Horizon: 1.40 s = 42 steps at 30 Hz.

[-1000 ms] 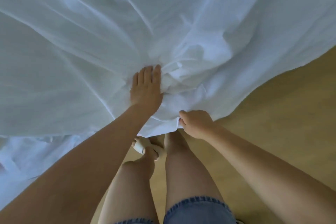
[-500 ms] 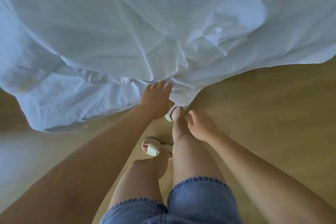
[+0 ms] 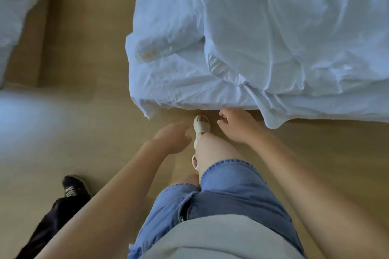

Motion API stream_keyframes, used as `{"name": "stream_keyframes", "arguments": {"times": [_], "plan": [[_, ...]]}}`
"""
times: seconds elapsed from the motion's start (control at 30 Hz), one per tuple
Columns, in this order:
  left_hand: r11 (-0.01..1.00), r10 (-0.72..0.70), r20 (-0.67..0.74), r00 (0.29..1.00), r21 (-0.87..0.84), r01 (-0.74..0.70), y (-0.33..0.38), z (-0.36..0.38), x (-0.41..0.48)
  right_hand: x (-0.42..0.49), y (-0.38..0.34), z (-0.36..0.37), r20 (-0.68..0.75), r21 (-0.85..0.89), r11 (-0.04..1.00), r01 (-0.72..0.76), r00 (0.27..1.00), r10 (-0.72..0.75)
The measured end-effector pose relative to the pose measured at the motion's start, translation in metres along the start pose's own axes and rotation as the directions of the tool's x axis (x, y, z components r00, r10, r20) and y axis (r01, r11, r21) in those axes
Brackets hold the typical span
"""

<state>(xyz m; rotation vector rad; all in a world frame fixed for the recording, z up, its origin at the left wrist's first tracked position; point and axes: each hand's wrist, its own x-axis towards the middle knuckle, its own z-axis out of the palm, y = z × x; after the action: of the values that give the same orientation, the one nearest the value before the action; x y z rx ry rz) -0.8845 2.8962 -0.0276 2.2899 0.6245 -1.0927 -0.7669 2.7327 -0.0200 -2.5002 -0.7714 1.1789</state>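
Currently | left hand (image 3: 171, 137) released, blurred, low centre above the floor (image 3: 315, 164) | right hand (image 3: 237, 127) released too, fingertips (image 3: 222, 113) just beside the edge of the white sheet (image 3: 252, 38); contact I cannot tell | white sheet lies bunched across the upper right.

Soft, cool daylight fills the room, giving the white duvet (image 3: 263, 38) a bluish cast, its folds shaded gently. A pale, washed-out glare lies on the wooden floor (image 3: 84, 48) at the left edge. A thin shadow runs under the duvet's near hem. The left hand (image 3: 172, 137) is smeared by motion blur; the right hand (image 3: 237, 126) is sharper. Wide-angle distortion bends the edges of the view.
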Motion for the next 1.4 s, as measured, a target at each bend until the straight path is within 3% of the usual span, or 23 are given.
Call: {"name": "stream_keyframes", "arguments": {"times": [0.23, 0.37, 0.43, 0.57, 0.7, 0.93, 1.1, 1.17, 1.3, 1.4], "plan": [[0.995, -0.086, 0.183, 0.979, -0.042, 0.095, -0.065, -0.068, 0.013, 0.054, -0.064, -0.004, 0.109, -0.039, 0.998, 0.056, 0.993, -0.052], [0.979, -0.150, 0.020, 0.988, -0.138, 0.151, -0.106, -0.140, 0.031, 0.097, -0.111, -0.021, 0.181, -0.133, 0.981, 0.139, 0.977, -0.114], [0.967, -0.170, 0.005, 0.985, -0.191, 0.167, -0.125, -0.167, 0.038, 0.120, -0.134, -0.029, 0.194, -0.224, 0.957, 0.186, 0.970, -0.143], [0.972, -0.102, 0.123, 0.987, -0.199, 0.125, -0.165, -0.208, 0.062, 0.174, -0.180, -0.040, 0.219, -0.281, 0.937, 0.209, 0.964, -0.149], [0.980, -0.003, 0.144, 0.990, -0.197, 0.031, -0.222, -0.265, 0.096, 0.239, -0.241, -0.044, 0.172, -0.252, 0.955, 0.157, 0.978, -0.115], [0.987, 0.098, 0.188, 0.977, 0.107, -0.119, -0.350, -0.416, 0.127, 0.330, -0.380, -0.047, 0.057, -0.073, 0.997, -0.035, 0.998, 0.039], [0.914, 0.096, 0.284, 0.954, 0.354, -0.198, -0.377, -0.487, 0.167, 0.366, -0.437, -0.063, 0.017, 0.008, 0.990, -0.139, 0.990, 0.139], [0.923, 0.127, 0.277, 0.952, 0.318, -0.216, -0.372, -0.506, 0.182, 0.380, -0.449, -0.072, 0.004, 0.034, 0.989, -0.147, 0.989, 0.147], [0.973, 0.221, 0.187, 0.957, 0.028, -0.231, -0.350, -0.540, 0.200, 0.419, -0.459, -0.099, 0.020, 0.039, 0.984, -0.175, 0.984, 0.175], [0.968, 0.252, 0.196, 0.948, -0.060, -0.245, -0.336, -0.566, 0.217, 0.460, -0.459, -0.129, 0.048, 0.020, 0.977, -0.213, 0.976, 0.212]]}}
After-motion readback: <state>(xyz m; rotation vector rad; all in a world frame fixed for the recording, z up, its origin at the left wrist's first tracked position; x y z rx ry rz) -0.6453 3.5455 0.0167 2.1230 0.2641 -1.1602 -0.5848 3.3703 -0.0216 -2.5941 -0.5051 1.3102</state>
